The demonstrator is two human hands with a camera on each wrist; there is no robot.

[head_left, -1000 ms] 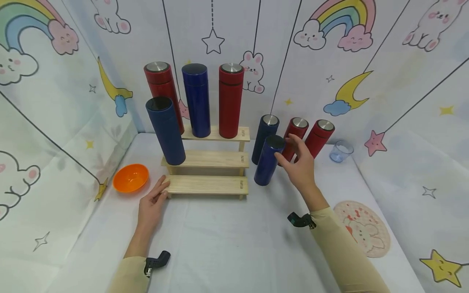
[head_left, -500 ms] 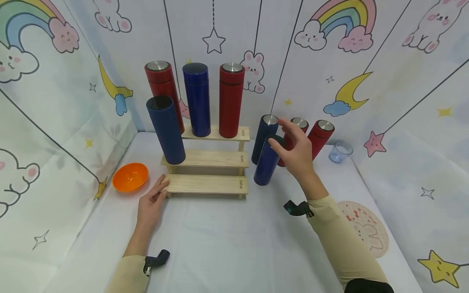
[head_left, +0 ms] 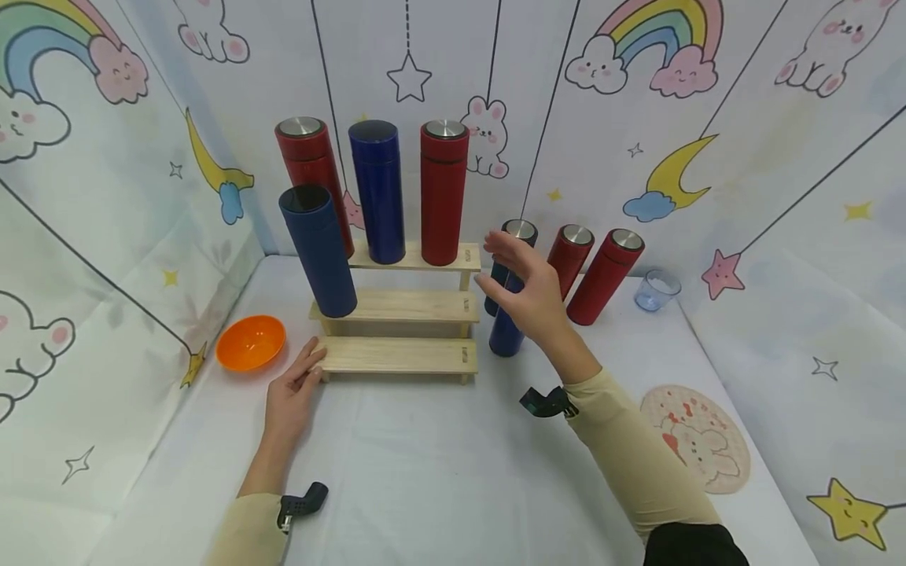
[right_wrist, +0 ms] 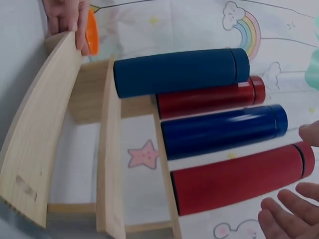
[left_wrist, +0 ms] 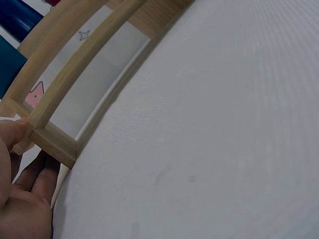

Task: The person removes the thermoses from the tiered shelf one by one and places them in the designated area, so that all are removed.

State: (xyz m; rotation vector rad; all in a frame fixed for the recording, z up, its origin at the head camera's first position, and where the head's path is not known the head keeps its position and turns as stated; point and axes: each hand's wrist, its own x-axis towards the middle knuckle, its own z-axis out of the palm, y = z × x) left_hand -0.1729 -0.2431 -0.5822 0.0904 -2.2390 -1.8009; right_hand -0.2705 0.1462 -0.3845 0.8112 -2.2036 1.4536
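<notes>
At the left end of a three-step wooden stand (head_left: pixel 399 358), my left hand (head_left: pixel 292 397) pinches the lowest step, thumb above and fingers below in the left wrist view. My right hand (head_left: pixel 527 295) is in the air right of the stand, fingers spread and holding nothing. It partly hides a glossy blue thermos flask (head_left: pixel 505 338) and a dark blue flask with a steel lid (head_left: pixel 520 229). On the top step stand a red flask (head_left: pixel 311 161), a blue flask (head_left: pixel 377 196) and another red flask (head_left: pixel 444 196). A matte blue flask (head_left: pixel 320 259) stands on the middle step's left end.
Two red flasks, one nearer (head_left: pixel 602 283) and one behind (head_left: pixel 569 255), stand right of my right hand. Beyond them is a small clear cup (head_left: pixel 657 290). An orange bowl (head_left: pixel 251 343) sits left of the stand. A round rabbit-print mat (head_left: pixel 697 440) lies at the right.
My right hand has moved left from the glossy blue flask, past it and toward the stand, with fingers spread. The flask stays on the table. My left hand has kept its place.
</notes>
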